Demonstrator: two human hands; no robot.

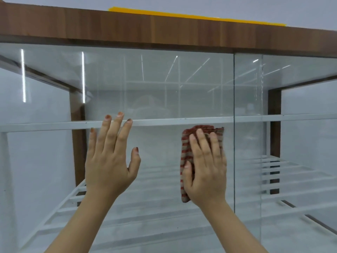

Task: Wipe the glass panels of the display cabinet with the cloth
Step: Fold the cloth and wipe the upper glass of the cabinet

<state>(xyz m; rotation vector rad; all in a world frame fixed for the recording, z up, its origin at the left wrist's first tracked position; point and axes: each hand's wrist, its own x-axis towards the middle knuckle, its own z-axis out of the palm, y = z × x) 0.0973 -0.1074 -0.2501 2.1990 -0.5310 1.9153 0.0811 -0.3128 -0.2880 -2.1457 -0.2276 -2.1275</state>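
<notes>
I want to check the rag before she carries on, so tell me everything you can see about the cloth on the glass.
The cloth is a woven-looking rag with red and pale grey stripes, bunched into a tall, upright wad. The right hand presses it flat against the glass panel, fingers straight over it, thumb along its left edge. It sits just below the white shelf bar, left of the panel's vertical edge. Only its top and left side show; the rest is hidden by the hand.

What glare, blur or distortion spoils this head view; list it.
Head view: bright strip-light reflections streak the glass panel; wide-angle bowing curves the wooden top rail; faint reflections haze the shelves behind; the hands and striped cloth stay fairly sharp.
</notes>
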